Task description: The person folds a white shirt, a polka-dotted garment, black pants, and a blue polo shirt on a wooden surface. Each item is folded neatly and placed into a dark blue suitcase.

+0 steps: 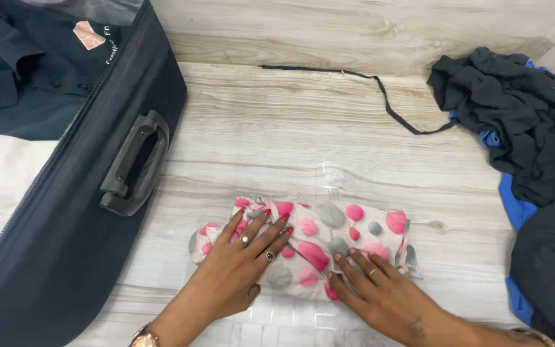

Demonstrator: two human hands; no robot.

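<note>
Home setting: open navy suitcase on wood-look floor, dark clothes pile nearby.

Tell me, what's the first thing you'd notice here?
The rolled-up cloth with pink and grey spots stands out first, low in the middle of the pale wooden floor, with the left hand and right hand pressed flat on it. A big dark blue suitcase lies open on the left, and a heap of dark and blue clothes sits on the right.
</note>
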